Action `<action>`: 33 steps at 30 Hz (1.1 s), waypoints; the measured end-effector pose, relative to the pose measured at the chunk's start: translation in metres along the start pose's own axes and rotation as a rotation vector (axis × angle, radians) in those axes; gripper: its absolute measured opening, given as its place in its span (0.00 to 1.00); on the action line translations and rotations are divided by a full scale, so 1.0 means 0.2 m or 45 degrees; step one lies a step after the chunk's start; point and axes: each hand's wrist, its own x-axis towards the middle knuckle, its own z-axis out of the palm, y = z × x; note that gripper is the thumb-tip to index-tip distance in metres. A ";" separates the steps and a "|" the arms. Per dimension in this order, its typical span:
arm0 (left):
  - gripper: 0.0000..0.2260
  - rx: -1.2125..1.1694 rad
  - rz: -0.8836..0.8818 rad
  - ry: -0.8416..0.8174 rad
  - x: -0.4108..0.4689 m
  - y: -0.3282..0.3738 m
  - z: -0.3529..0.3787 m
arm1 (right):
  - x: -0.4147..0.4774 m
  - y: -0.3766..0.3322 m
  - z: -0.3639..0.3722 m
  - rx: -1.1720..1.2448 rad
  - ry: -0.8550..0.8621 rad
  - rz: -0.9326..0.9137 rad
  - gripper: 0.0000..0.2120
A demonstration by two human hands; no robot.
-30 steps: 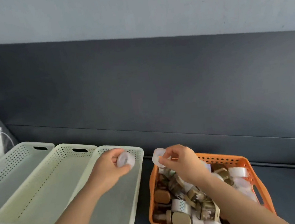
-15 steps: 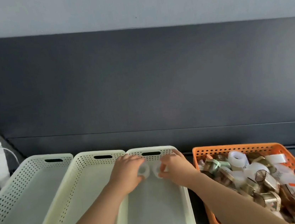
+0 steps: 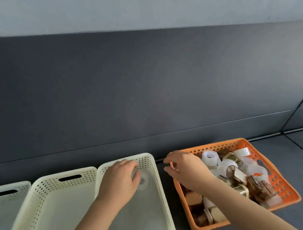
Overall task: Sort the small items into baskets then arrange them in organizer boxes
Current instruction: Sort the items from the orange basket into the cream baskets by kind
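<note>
So I'm watching this one remotely. The left hand is reaching into the cream basket just left of the orange basket, fingertips lying against a clear tape roll. The roll is sitting on that basket's floor, near the far end. It's blurry there, so I can't tell if the fingers are pinching the roll or only touching it. The right hand is hanging over the orange basket's far-left corner, fingers loosely bent, and it's looking empty to me.

On handling, I'm guessing these rolls are light and fairly stiff, with a smooth, slick outer face. Pinching across the ring, thumb on one side and a finger on the other, or hooking a finger through the core, is looking like the safest hold. On edge they'd be rolling off, so I'm thinking flat is the way to lay them. More rolls are sitting in the orange basket, jumbled in with gold-and-brown bits, so I'd be lifting straight up to avoid snagging.
</note>
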 end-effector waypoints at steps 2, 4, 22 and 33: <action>0.07 -0.010 0.103 0.037 0.04 0.15 0.00 | -0.08 0.10 -0.11 -0.041 0.045 0.079 0.12; 0.08 -0.030 0.188 0.037 0.09 0.32 0.00 | -0.15 0.22 -0.22 -0.076 0.069 0.151 0.12; 0.20 -0.183 0.052 -0.445 0.05 0.98 0.37 | -0.44 0.81 -0.40 0.076 -0.301 0.141 0.23; 0.18 -0.436 -0.199 -0.308 -0.03 1.01 0.28 | -0.39 0.85 -0.35 0.220 -0.385 0.061 0.15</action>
